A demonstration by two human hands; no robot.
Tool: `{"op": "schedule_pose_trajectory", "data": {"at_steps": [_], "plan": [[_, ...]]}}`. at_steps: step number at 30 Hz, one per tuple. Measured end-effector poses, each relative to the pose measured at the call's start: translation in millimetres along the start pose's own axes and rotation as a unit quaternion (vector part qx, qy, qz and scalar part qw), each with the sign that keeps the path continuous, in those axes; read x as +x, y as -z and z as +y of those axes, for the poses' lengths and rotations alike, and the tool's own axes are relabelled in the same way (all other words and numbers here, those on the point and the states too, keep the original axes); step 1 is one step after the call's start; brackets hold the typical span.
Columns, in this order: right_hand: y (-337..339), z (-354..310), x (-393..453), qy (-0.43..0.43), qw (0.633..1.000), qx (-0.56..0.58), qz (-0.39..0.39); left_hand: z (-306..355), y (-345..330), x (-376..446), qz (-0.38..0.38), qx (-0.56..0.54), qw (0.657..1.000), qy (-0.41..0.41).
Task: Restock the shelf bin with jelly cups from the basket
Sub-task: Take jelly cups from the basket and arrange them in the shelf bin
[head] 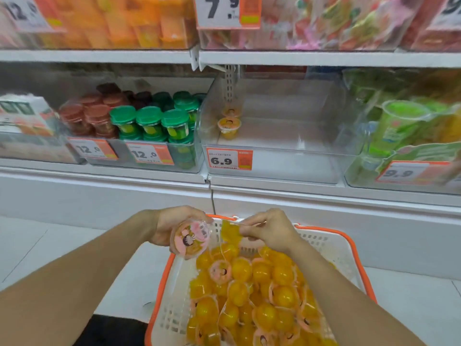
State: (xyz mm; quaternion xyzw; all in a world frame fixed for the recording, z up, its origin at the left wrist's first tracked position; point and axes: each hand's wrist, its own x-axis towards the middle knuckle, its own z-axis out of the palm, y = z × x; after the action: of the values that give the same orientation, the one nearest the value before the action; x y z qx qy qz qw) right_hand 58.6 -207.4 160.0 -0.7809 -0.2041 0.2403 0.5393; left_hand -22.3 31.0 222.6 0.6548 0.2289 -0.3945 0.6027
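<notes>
The left hand (169, 226) gripped a round clear plastic jelly cup with a pink printed lid (190, 239), its fingers curled behind the cup and the lid tilted toward the camera; the right hand (269, 231) pinched a small yellow translucent jelly cup (230, 232) between thumb and bent fingers, just beside the left hand's fingertips; whether the two cups touched could not be told. Both hands were held over the far rim of a white perforated plastic basket with an orange rim (359, 268); below the fingers lay a heap of yellow jelly cups with pink lids (252, 295), filling most of the basket, some lids up and some on their sides.

Well above and beyond the fingers stood a clear plastic shelf bin (287, 146) on the white shelf; two yellow jelly cups (229, 126) sat one behind the other at its left wall, the rest of its floor bare; an orange and white price tag reading 6.9 (229, 159) hung on its front. Left of that bin, green-lidded jars (159, 123) and red-lidded jars (87, 116) stood in rows in another clear bin; to the right, green packaged cups (401, 126) showed, blurred. The upper shelf held orange packs (119, 18) and pink wrapped sweets (324, 21), too blurred to tell further.
</notes>
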Motion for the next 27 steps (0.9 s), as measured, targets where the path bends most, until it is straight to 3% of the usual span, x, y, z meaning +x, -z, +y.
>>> {"op": "schedule_pose_trajectory", "data": {"at_steps": [4, 9, 13, 16, 19, 22, 27], "plan": [[1.3, -59.1, -5.0, 0.114, 0.991, 0.011, 0.067, 38.9, -6.0, -43.7, 0.033, 0.053, 0.998, -0.027], [-1.7, -104.8, -13.2, 0.238, 0.954, -0.054, 0.174, 56.7, -26.3, -53.4, 0.085, -0.055, 0.974, -0.203], [16.0, -131.1, -19.1, 0.215, 0.967, -0.014, 0.134, 65.4, -29.7, -50.3, 0.1, -0.072, 0.958, -0.258], [21.9, -142.8, -14.5, 0.123, 0.979, 0.043, 0.156, 69.5, -25.1, -51.3, 0.107, -0.076, 0.957, -0.259], [22.9, -149.4, -0.4, 0.027, 0.988, 0.126, 0.089, 73.6, -18.9, -49.2, 0.108, -0.052, 0.955, -0.271], [30.5, -161.2, 15.2, -0.004, 0.987, 0.152, 0.052, 76.5, -10.9, -44.3, 0.1, -0.071, 0.948, -0.295], [48.5, -185.5, 61.5, -0.031, 0.987, 0.109, 0.115, 84.3, -2.1, -43.4, 0.064, -0.182, 0.931, -0.311]]}}
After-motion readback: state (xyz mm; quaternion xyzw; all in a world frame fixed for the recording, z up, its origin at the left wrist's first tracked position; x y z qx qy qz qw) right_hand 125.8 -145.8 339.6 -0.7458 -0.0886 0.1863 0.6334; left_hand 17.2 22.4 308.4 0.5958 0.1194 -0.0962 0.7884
